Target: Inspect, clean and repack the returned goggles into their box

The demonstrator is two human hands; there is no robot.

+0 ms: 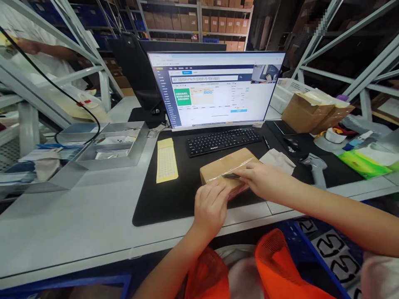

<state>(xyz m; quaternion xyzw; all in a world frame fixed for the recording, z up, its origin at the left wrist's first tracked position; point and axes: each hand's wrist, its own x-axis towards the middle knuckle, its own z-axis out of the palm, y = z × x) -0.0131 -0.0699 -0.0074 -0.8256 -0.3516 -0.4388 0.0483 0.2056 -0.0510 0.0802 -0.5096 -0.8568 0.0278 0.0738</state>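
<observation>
A small brown cardboard box (pixel 226 164) sealed with clear tape lies on the black desk mat (pixel 168 195), just in front of the keyboard (pixel 222 140). My left hand (pixel 210 205) is closed on the box's near left corner. My right hand (pixel 264 180) rests on the box's right side and pinches a thin dark tool (pixel 231 176), its tip lying along the tape seam on top.
A monitor (pixel 215 87) stands behind the keyboard. A yellow label sheet (pixel 166 160) and a metal tray (pixel 114 145) lie to the left. A mouse (pixel 291 142), a handheld scanner (pixel 314 166), a white cloth (pixel 277 160) and cardboard boxes (pixel 307 110) are at the right. Another person's arm (pixel 46 50) shows far left.
</observation>
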